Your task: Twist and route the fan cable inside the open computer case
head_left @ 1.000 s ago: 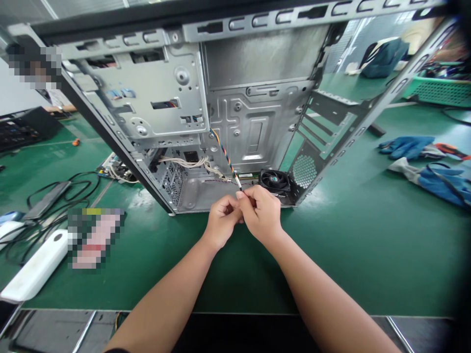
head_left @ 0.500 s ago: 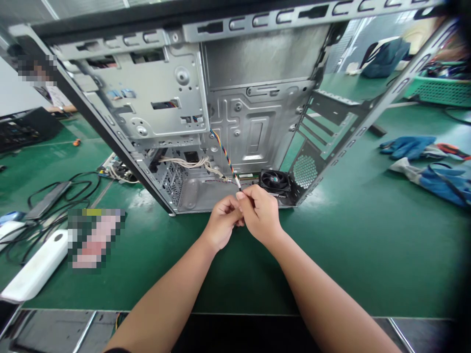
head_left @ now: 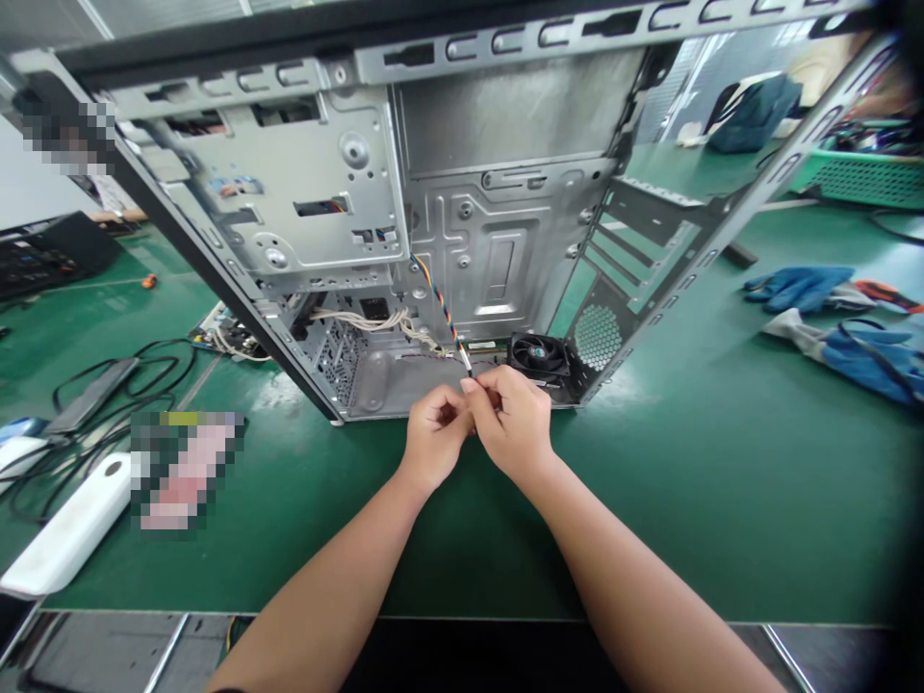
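Observation:
A computer case (head_left: 505, 111) with its side off stands on the green table in front of me. From its drive cage (head_left: 318, 183) hangs a cable (head_left: 443, 306) of twisted coloured wires, pulled straight towards me. My right hand (head_left: 516, 419) pinches this cable near its lower end, just below a white sleeve. My left hand (head_left: 435, 435) is closed against the right one, its fingertips pinched at the cable's end, which the fingers hide. Behind the hands, in the case's bottom, are a black fan (head_left: 538, 356), a green memory stick (head_left: 483, 346) and pale bundled wires (head_left: 368, 318).
To the left lie a white power strip (head_left: 68, 525), black cords (head_left: 166, 361) and a blurred-out item (head_left: 192, 472). Blue work gloves (head_left: 870, 351) and a green basket (head_left: 859, 178) are on the right. Another black case (head_left: 58, 250) stands far left.
My left hand has turned slightly and shifted a little up and left, its fingers still by the right hand. The right hand keeps its pinch on the cable.

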Action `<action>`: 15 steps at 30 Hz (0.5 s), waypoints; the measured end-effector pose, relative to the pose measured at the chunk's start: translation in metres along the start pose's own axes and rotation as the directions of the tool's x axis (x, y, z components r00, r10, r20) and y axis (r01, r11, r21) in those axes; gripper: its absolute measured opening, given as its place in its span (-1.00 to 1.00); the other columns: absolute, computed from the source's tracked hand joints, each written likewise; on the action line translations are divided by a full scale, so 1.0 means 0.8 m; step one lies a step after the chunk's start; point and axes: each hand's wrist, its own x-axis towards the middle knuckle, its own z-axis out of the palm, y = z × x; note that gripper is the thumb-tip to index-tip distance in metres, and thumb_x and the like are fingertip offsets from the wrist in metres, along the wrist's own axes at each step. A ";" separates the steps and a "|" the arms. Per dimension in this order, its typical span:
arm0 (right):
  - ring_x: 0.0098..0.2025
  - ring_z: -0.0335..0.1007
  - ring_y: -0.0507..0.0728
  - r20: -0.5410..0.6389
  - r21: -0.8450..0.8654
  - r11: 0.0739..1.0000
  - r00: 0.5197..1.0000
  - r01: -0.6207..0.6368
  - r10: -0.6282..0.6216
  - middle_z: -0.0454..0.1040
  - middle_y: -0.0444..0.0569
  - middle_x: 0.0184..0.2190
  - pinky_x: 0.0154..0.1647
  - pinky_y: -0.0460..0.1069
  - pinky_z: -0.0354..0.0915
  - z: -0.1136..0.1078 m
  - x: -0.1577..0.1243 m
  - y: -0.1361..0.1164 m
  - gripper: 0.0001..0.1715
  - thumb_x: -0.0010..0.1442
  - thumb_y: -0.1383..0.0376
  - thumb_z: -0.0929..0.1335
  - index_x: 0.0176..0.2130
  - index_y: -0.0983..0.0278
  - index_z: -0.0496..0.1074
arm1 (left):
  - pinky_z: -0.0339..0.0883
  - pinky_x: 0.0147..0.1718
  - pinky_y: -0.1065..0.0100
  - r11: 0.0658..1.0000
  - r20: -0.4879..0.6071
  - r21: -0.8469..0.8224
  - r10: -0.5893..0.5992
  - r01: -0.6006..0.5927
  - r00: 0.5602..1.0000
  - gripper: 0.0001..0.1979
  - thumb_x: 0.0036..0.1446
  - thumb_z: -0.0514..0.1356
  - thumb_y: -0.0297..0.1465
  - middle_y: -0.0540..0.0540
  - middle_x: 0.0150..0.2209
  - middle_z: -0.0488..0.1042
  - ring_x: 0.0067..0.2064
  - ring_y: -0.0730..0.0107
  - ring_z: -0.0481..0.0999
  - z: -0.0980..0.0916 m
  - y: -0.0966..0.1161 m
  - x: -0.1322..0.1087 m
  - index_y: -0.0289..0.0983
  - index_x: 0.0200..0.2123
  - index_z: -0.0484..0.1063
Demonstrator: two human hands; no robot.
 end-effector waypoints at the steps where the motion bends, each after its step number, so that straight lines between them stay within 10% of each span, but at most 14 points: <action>1: -0.56 0.15 -0.02 0.010 0.005 1.000 1.000 -0.009 0.009 0.20 -0.22 -0.62 -0.50 -0.07 0.10 0.000 0.000 0.000 -0.73 0.25 0.31 0.31 -0.49 0.24 0.24 | 0.15 -0.52 0.49 1.000 0.003 -0.016 -0.015 0.015 1.000 -0.69 -0.03 0.38 -0.33 0.08 -0.60 0.34 -0.54 0.58 0.28 0.000 0.000 0.000 -0.30 -0.57 0.30; 15: -0.54 0.21 -0.01 0.144 0.120 0.985 0.984 -0.126 0.108 0.31 -0.20 -0.58 -0.50 -0.07 0.13 -0.003 0.004 -0.001 -0.76 0.25 0.31 0.27 -0.47 0.22 0.25 | 0.09 -0.59 0.51 0.882 0.249 -0.337 -0.255 0.331 0.934 -0.70 0.02 0.35 -0.29 0.08 -0.59 0.31 -0.59 0.61 0.28 -0.004 -0.006 0.000 -0.31 -0.48 0.30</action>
